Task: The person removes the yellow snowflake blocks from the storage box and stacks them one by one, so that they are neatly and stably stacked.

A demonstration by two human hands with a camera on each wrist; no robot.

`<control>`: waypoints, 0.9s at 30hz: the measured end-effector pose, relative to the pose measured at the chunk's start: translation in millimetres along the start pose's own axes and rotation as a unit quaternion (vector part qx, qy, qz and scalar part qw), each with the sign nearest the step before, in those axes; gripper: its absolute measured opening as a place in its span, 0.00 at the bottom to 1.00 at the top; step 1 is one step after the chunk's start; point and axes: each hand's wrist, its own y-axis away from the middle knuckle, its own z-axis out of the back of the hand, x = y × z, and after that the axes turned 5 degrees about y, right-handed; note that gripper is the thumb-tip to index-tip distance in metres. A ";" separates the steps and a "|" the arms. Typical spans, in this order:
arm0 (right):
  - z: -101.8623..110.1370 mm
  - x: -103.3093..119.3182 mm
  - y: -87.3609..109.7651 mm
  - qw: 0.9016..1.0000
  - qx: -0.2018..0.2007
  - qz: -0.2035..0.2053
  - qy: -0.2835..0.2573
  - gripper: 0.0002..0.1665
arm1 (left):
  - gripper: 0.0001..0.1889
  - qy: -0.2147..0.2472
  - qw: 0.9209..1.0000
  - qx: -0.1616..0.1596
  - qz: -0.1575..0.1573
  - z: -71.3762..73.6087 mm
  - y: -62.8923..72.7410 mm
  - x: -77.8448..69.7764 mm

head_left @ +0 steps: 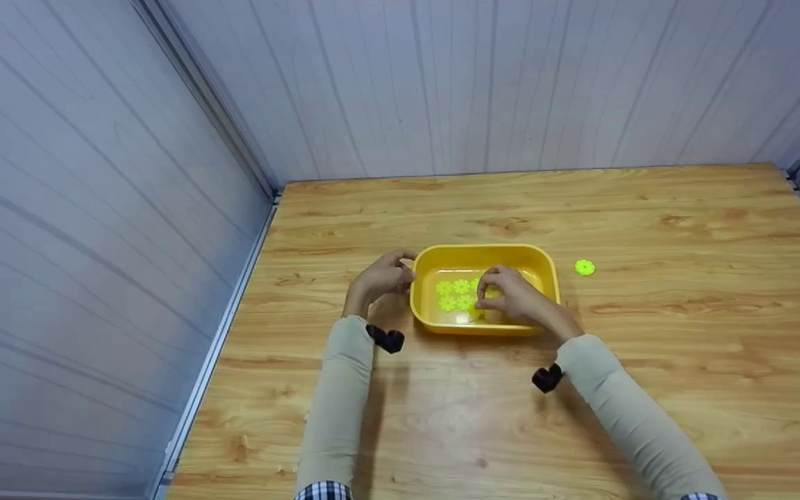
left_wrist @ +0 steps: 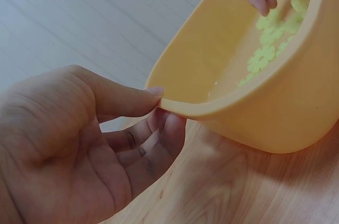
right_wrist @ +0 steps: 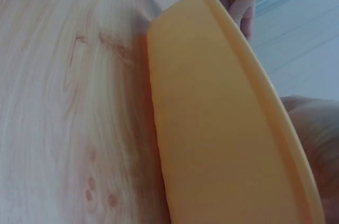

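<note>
A yellow rectangular plastic bin (head_left: 430,323) sits on the wooden table. My left hand (head_left: 382,278) pinches its left rim between thumb and fingertips, plainly seen in the left wrist view (left_wrist: 69,144). My right hand (head_left: 517,297) reaches down inside the bin and pinches a bright yellow-green flower-shaped piece (head_left: 475,312), partly covered by the fingertips. Several matching flower pieces (head_left: 447,303) lie flat in rows on the bin floor, some hidden under that hand. From the right wrist, the bin's outer wall (right_wrist: 212,113) hides most of the right hand (right_wrist: 317,134).
One more flower piece (head_left: 585,267) lies on the wooden table (head_left: 685,312), right of the bin. Pale panel walls stand behind (head_left: 400,83) and at the left (head_left: 94,243). A small black device (head_left: 386,339) is worn at each wrist.
</note>
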 end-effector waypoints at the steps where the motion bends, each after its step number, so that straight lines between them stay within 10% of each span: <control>1: 1.1 -0.1 0.0 1.000 -0.002 0.000 -0.006 0.07 | 0.22 -0.002 1.000 0.000 0.001 0.0 -0.1 -0.2; 27: 25.0 -4.1 5.4 0.993 -0.067 0.008 -0.102 0.11 | 0.22 -0.004 1.000 -0.001 0.003 -0.8 0.1 -0.2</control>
